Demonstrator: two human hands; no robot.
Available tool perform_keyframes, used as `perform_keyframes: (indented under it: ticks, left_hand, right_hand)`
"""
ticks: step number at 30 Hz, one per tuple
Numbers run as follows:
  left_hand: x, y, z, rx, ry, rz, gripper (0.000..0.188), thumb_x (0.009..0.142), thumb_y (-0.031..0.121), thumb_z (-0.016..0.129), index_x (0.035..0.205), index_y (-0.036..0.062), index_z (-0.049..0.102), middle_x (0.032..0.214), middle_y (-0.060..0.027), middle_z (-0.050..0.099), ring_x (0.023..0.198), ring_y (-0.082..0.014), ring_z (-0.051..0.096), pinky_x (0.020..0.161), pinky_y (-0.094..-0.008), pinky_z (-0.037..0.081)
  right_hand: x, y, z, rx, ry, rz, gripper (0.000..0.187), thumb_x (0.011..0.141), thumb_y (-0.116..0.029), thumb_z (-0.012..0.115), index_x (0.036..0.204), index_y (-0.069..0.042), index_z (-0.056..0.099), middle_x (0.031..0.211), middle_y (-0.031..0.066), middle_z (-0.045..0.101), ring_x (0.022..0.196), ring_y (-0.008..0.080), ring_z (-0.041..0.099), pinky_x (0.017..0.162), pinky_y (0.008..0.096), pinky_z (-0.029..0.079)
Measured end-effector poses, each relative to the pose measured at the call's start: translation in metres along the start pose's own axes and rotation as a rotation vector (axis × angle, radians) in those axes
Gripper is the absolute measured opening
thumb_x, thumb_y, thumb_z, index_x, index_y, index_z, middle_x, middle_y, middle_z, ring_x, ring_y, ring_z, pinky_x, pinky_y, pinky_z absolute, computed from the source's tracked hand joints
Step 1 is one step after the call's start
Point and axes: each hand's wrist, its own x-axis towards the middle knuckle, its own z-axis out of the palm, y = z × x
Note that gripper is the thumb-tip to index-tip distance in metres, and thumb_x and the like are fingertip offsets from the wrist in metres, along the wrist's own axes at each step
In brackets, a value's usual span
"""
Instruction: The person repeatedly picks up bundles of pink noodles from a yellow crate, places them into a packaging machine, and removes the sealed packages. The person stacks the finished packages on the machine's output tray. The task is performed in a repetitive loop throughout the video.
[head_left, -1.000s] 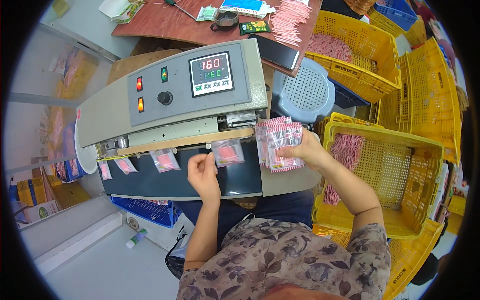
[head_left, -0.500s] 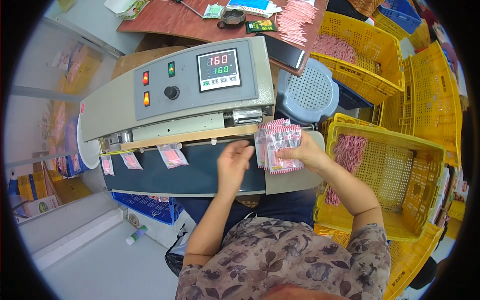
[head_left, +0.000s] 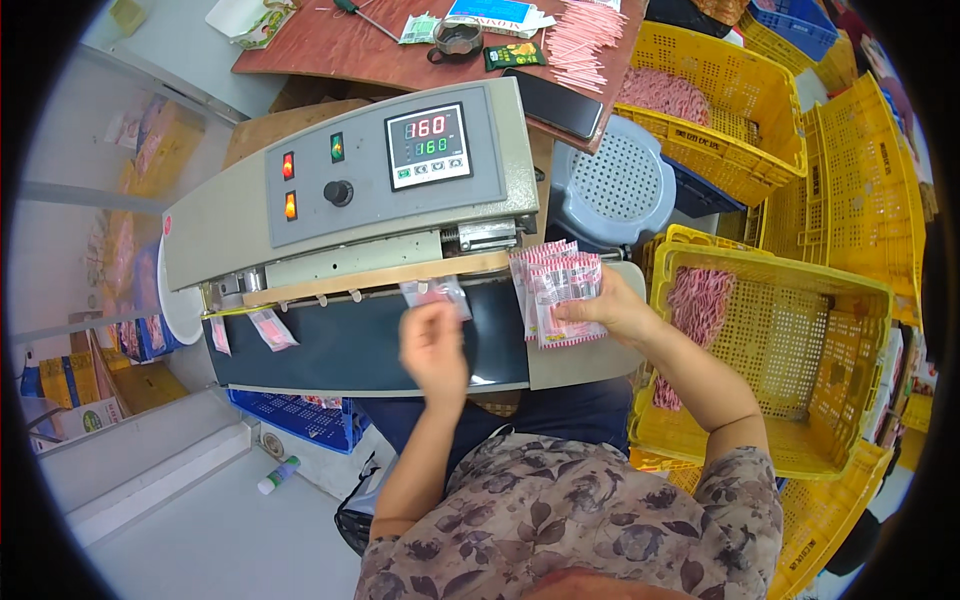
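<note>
My left hand point(head_left: 434, 358) is slightly blurred at the front of a band sealing machine point(head_left: 370, 225). Its closed fingers pinch the lower part of a small clear packet with pink contents point(head_left: 450, 298), whose top edge meets the machine's tan belt point(head_left: 380, 279). In my right hand point(head_left: 610, 308), a fanned stack of pink-and-white striped packets point(head_left: 562, 285) is held between thumb and fingers over the machine's right end. Farther left, a pink packet point(head_left: 272, 328) hangs from the belt, with another packet point(head_left: 220, 336) at the left end.
Yellow crates point(head_left: 800, 350) with pink sticks inside stand at the right, beside a blue-grey stool point(head_left: 618, 180). On the red table point(head_left: 340, 50) behind lie a phone point(head_left: 555, 103), a glass cup point(head_left: 459, 40) and loose pink sticks point(head_left: 583, 45). A blue basket point(head_left: 300, 415) sits below the machine.
My left hand has moved left and now has a packet at the belt. The hanging packets have travelled left along the machine. My right hand has stayed nearly still with its stack.
</note>
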Motion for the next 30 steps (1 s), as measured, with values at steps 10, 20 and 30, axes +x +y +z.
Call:
perform_keyframes:
  ticks: [10, 20, 30]
  left_hand:
    - [0.007, -0.009, 0.042, -0.202, -0.349, -0.368, 0.012, 0.084, 0.009, 0.057, 0.087, -0.0021, 0.059, 0.063, 0.0034, 0.051, 0.052, -0.0015, 0.039, 0.045, -0.0164, 0.029]
    - [0.031, -0.001, -0.006, -0.247, -0.094, -0.504, 0.011, 0.083, 0.006, 0.056, 0.086, -0.0042, 0.057, 0.061, -0.0018, 0.051, 0.042, -0.0039, 0.038, 0.035, -0.0172, 0.025]
    - [0.006, -0.003, 0.043, -0.32, -0.301, -0.572, 0.015, 0.082, 0.008, 0.059, 0.091, -0.0037, 0.06, 0.062, 0.001, 0.051, 0.05, -0.0036, 0.041, 0.043, -0.0173, 0.031]
  right_hand:
    - [-0.009, 0.012, -0.007, -0.467, 0.167, -0.195, 0.027, 0.071, -0.007, 0.068, 0.096, -0.001, 0.06, 0.089, 0.0026, 0.061, 0.079, 0.0089, 0.056, 0.074, 0.0253, 0.045]
    - [-0.004, -0.005, -0.012, -0.004, 0.077, 0.064, 0.032, 0.073, 0.0, 0.065, 0.103, 0.001, 0.057, 0.097, 0.0076, 0.062, 0.085, 0.0138, 0.059, 0.079, 0.0289, 0.047]
    - [0.003, -0.005, -0.008, -0.024, 0.019, 0.06, 0.032, 0.073, -0.001, 0.065, 0.104, 0.001, 0.057, 0.097, 0.0076, 0.061, 0.085, 0.0134, 0.059, 0.078, 0.028, 0.047]
